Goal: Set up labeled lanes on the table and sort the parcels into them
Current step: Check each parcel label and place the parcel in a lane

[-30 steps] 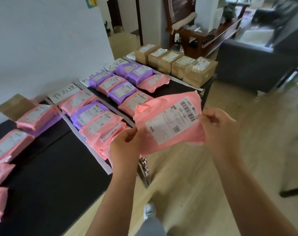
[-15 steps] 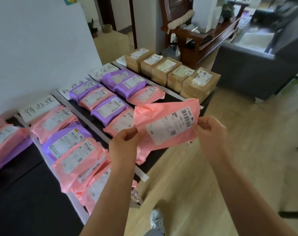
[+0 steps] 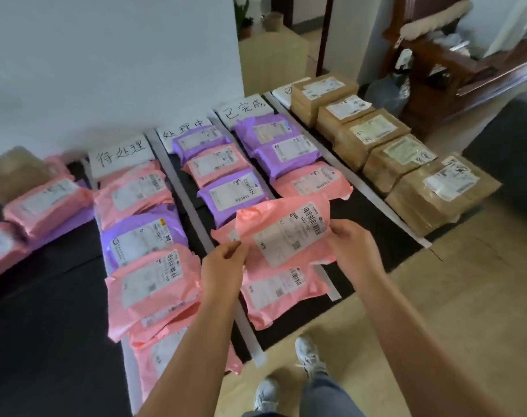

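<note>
I hold a pink parcel (image 3: 286, 233) with a white barcode label in both hands, above the front of the middle lanes. My left hand (image 3: 223, 266) pinches its left edge and my right hand (image 3: 351, 249) grips its right edge. The black table (image 3: 45, 341) is split by white strips into lanes. Handwritten paper labels head the lanes: one (image 3: 120, 155) at the left, one (image 3: 182, 130) in the middle, one (image 3: 244, 108) to the right. Pink and purple parcels fill these lanes. Another pink parcel (image 3: 281, 293) lies right under the held one.
Several brown cardboard boxes (image 3: 373, 130) line the rightmost lane. Loose pink parcels (image 3: 42, 203) lie at the table's left end beside an open carton (image 3: 12, 173). A wooden chair (image 3: 466, 61) and a grey sofa (image 3: 508, 136) stand at the right. My feet (image 3: 310, 356) are by the table's front edge.
The held parcel has moved from beyond the table's edge to above the middle lanes, lower and closer to the table. The view has swung right along the table.
</note>
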`<state>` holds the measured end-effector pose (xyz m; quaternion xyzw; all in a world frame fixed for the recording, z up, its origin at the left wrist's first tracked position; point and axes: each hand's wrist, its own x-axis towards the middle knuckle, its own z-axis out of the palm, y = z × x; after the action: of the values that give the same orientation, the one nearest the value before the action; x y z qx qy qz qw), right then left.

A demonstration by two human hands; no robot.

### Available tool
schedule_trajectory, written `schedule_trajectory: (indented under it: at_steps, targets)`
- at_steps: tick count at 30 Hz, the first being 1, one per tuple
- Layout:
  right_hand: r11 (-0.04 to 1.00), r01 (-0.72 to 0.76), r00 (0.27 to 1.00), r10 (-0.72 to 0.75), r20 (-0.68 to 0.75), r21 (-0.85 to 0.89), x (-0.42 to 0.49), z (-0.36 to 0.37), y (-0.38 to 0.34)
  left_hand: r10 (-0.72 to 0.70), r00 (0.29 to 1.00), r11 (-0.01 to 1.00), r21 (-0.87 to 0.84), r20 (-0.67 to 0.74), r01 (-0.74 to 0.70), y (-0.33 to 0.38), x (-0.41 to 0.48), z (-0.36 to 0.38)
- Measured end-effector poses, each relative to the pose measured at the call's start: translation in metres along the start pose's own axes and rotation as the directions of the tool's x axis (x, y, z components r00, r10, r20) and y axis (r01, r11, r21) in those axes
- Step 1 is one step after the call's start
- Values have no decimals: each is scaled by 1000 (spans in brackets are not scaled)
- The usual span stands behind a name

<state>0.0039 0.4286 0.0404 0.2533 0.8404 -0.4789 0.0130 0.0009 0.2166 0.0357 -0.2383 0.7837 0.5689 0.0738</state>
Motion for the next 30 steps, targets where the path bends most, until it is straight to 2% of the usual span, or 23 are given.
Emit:
schedule_trajectory:
  at_steps: [3,9,13,17,21,25,30]
  targets:
    - [1000,-4,988,9,151,-29,43,26,-4,-67,995,998,-15,-69,66,-5,19,-1]
    - [990,115,913,-74,401,-78,92,59,-18,-167,962,984,20,-217,175,-8,46,10]
    - [986,117,879,-45,474,-123,111,71,-20,-223,954,971,45,-199,237,-8,52,20]
    - [974,155,848,-46,528,-163,120,72,-16,-213,970,975,34,-116,218,-12,47,27]
    - [951,219,844,-73,531,-217,121,71,-15,-181,976,980,54,-123,189,-9,37,27]
    - [948,271,901,-190,389,-167,114,67,-26,-167,963,982,56,-211,183,0,21,18]
    - [919,388,866,-340,365,-63,80,74,-57,-139,931,988,-105,-337,110,2,-11,-13]
